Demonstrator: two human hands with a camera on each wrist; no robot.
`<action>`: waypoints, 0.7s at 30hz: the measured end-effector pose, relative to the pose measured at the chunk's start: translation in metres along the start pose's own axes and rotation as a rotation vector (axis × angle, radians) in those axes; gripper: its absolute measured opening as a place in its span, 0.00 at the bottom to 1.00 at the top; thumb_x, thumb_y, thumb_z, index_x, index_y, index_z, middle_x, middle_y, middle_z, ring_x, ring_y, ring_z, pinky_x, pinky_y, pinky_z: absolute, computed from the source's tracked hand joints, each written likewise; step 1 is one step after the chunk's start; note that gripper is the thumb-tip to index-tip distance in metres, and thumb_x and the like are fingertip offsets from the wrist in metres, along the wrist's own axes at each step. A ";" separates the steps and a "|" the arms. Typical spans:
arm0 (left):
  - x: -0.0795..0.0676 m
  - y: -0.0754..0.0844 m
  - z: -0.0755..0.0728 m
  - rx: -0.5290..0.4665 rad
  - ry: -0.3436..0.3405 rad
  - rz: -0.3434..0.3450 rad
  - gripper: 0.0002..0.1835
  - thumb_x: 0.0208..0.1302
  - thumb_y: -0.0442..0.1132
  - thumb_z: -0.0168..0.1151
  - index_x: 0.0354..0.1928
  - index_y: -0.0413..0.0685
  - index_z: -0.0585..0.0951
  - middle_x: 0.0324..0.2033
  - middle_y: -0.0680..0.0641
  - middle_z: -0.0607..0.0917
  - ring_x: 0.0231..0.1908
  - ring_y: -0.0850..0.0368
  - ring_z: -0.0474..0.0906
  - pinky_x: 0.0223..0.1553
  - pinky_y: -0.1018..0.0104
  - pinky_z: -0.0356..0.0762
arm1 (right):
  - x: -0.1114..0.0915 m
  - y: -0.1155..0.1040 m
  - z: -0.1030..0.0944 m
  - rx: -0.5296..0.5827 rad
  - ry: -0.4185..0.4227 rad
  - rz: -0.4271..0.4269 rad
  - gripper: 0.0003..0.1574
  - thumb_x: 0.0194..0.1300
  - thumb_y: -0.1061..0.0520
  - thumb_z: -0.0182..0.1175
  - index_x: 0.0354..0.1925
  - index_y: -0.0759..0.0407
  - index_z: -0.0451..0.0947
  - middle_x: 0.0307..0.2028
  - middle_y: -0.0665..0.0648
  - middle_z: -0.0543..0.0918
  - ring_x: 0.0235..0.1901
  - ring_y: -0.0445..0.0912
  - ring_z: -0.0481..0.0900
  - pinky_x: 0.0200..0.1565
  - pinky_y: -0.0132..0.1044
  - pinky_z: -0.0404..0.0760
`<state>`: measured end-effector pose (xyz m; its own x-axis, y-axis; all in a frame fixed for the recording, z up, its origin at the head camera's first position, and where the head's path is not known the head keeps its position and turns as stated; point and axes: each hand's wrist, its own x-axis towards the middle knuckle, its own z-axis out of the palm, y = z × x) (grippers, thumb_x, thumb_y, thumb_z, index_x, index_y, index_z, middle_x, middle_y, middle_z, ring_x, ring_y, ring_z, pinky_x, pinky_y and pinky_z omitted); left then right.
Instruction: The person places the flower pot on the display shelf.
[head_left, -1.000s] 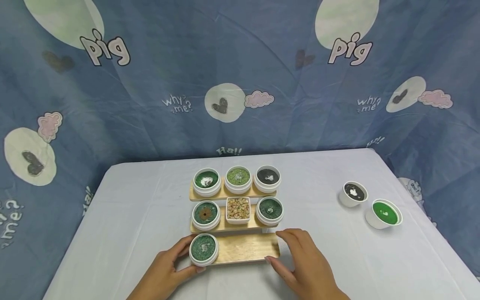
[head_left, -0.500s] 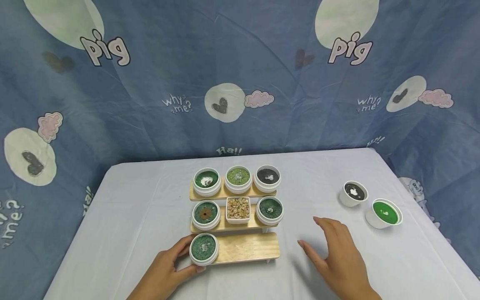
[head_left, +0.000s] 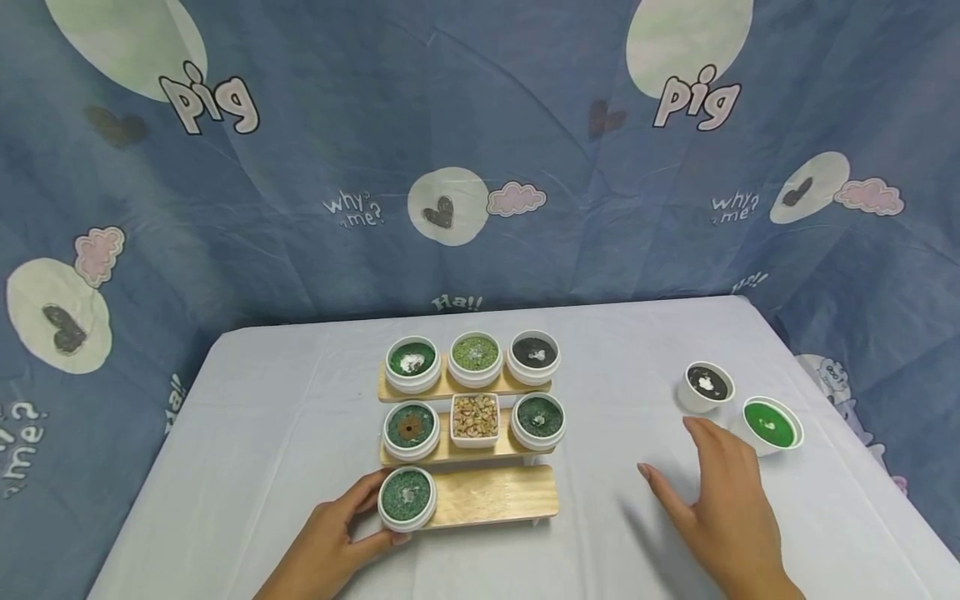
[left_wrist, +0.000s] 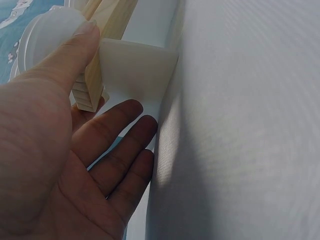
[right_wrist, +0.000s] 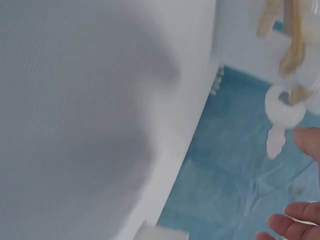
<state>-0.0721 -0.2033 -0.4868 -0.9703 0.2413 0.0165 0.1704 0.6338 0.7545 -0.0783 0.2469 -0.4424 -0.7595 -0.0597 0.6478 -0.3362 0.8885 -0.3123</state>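
Note:
My left hand (head_left: 335, 533) holds a round white bowl (head_left: 406, 527) of speckled green filling between thumb and forefinger. That bowl stands on the left end of the front wooden board (head_left: 495, 496). In the left wrist view the thumb (left_wrist: 75, 52) lies against the bowl's side, and the other fingers are spread below the board's end. My right hand (head_left: 723, 508) is over the cloth at the right, thumb and fingers apart, holding nothing. Just beyond its fingertips stand a white cup with bright green filling (head_left: 769, 425) and a white cup with dark filling (head_left: 707, 383).
Behind the front board, two more boards form steps. The middle board (head_left: 444, 450) bears two round bowls and a square dish of chopped nuts (head_left: 475, 417); the back board (head_left: 390, 392) bears several round bowls. A white cloth (head_left: 247, 433) covers the table, with a blue printed curtain (head_left: 300, 250) behind.
My right hand has left the right end of the front board and moved right across the cloth, close to the two cups. My left hand stays at its bowl.

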 end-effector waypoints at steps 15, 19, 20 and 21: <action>0.000 0.002 -0.001 -0.004 -0.019 -0.016 0.38 0.57 0.60 0.78 0.68 0.58 0.77 0.57 0.61 0.87 0.61 0.58 0.80 0.63 0.50 0.78 | 0.010 0.068 -0.019 -0.151 -0.160 0.342 0.60 0.56 0.48 0.78 0.69 0.79 0.57 0.65 0.81 0.64 0.64 0.78 0.59 0.70 0.68 0.57; 0.000 0.001 -0.001 -0.008 -0.019 -0.008 0.38 0.57 0.59 0.78 0.68 0.59 0.77 0.57 0.61 0.87 0.61 0.59 0.80 0.63 0.51 0.79 | 0.011 0.078 -0.020 -0.174 -0.206 0.400 0.64 0.59 0.45 0.77 0.73 0.80 0.53 0.68 0.82 0.61 0.66 0.79 0.56 0.68 0.72 0.57; 0.000 0.001 -0.001 -0.012 -0.020 -0.009 0.38 0.57 0.59 0.78 0.68 0.60 0.77 0.57 0.61 0.87 0.61 0.59 0.80 0.63 0.51 0.78 | 0.012 0.080 -0.020 -0.178 -0.214 0.407 0.65 0.60 0.44 0.76 0.73 0.80 0.52 0.68 0.82 0.60 0.66 0.79 0.56 0.68 0.72 0.57; 0.000 0.001 -0.001 -0.015 -0.020 -0.011 0.37 0.57 0.60 0.78 0.68 0.61 0.77 0.57 0.61 0.87 0.61 0.59 0.79 0.64 0.51 0.78 | 0.012 0.081 -0.020 -0.180 -0.219 0.411 0.65 0.60 0.44 0.76 0.74 0.80 0.52 0.68 0.83 0.60 0.66 0.79 0.56 0.68 0.73 0.57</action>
<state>-0.0720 -0.2032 -0.4853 -0.9684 0.2492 -0.0050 0.1569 0.6254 0.7643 -0.1031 0.3277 -0.4461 -0.9146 0.2351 0.3290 0.1026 0.9219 -0.3736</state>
